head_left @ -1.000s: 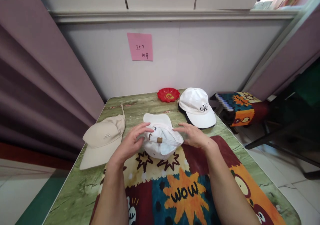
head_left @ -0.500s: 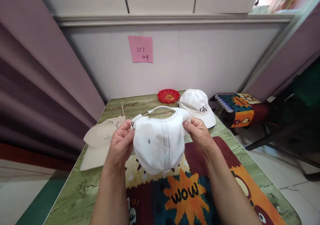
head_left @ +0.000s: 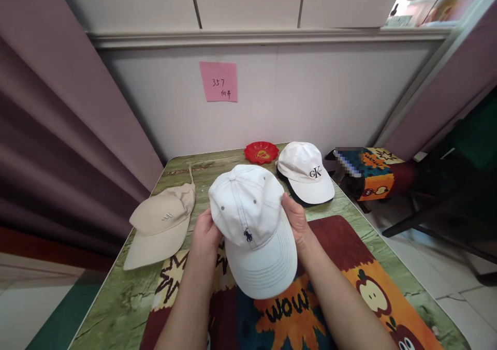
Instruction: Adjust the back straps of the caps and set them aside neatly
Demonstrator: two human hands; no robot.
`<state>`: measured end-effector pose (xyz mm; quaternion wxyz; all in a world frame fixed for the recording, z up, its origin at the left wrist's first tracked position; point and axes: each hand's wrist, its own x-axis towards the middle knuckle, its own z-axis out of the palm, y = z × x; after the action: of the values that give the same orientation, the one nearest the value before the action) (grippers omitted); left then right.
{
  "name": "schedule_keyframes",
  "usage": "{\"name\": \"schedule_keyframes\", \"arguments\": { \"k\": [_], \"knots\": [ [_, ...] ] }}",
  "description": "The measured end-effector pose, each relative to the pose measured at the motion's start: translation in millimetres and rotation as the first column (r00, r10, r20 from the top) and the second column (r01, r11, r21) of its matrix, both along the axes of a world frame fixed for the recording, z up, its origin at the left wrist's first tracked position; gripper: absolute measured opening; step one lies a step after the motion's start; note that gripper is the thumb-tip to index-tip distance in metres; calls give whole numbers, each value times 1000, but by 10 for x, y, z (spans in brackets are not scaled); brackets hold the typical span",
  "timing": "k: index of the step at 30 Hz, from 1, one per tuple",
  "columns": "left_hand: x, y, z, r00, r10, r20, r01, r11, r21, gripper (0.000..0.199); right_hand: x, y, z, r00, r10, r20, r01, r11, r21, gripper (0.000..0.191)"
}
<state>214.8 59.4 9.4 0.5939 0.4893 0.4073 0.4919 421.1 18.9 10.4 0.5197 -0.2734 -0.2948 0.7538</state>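
A white cap (head_left: 252, 220) with a small dark horse-rider logo is held above the patterned mat, its brim pointing down toward me. My left hand (head_left: 206, 231) grips its left side, with the fingertips hidden behind the crown. On the right side my right hand (head_left: 297, 218) holds it, thumb on the outside. A beige cap (head_left: 161, 220) lies at the left of the table. At the back right sits a white cap with "CK" lettering (head_left: 305, 169), with something black under its brim.
A red scalloped dish (head_left: 261, 153) stands near the wall. The colourful mat (head_left: 337, 236) covers the front of the green table (head_left: 128, 293). A pink note (head_left: 218, 82) is on the wall. Beyond the right edge is a stool with a patterned cover (head_left: 378, 174).
The held cap has been turned round: its back with the strap opening faced me before, and now its front logo and brim do. Both hands have shifted their hold.
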Motion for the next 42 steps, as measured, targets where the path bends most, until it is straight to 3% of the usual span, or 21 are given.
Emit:
{"name": "schedule_keyframes", "arguments": {
  "k": [5, 7, 10, 12, 15, 23, 28, 32, 37, 42],
  "knots": [
    [-27, -34, -2, 944, 70, 322, -10, 983, -184, 47, -61, 27, 19, 996, 62, -65, -67, 995, -72, 56],
    [-2, -117, 54, 874, 42, 483, 66, 977, -204, 50, -92, 44, 43, 990, 53, -133, -64, 995, -82, 57],
    [94, -269, 144, 712, -61, 699, 244, 956, -166, 65, -152, 54, 58, 955, -6, -298, -38, 990, -139, 54],
    [178, -339, 184, 615, -97, 783, 326, 935, -140, 65, -178, 53, 61, 918, -68, -390, -11, 980, -199, 53],
    [279, -365, 212, 550, -76, 832, 363, 919, -156, 59, -182, 54, 79, 880, -180, -440, 53, 957, -286, 55],
    [349, -357, 250, 585, 98, 805, 257, 919, -299, 62, -162, 79, 99, 869, -247, -429, 80, 926, -370, 54],
    [297, -366, 227, 616, 171, 769, 210, 905, -370, 66, -180, 47, 145, 841, -230, -489, 53, 936, -349, 56],
    [341, -435, 184, 624, 108, 774, 188, 941, -283, 85, -236, -6, 175, 846, -203, -492, 91, 966, -242, 56],
    [506, -554, 184, 576, 124, 808, -46, 992, -120, 73, -322, -1, 84, 891, -88, -445, -7, 978, -208, 51],
    [451, -574, 214, 663, 105, 741, -10, 991, -131, 79, -315, 1, 39, 896, -91, -434, -3, 977, -211, 56]
  ]
}}
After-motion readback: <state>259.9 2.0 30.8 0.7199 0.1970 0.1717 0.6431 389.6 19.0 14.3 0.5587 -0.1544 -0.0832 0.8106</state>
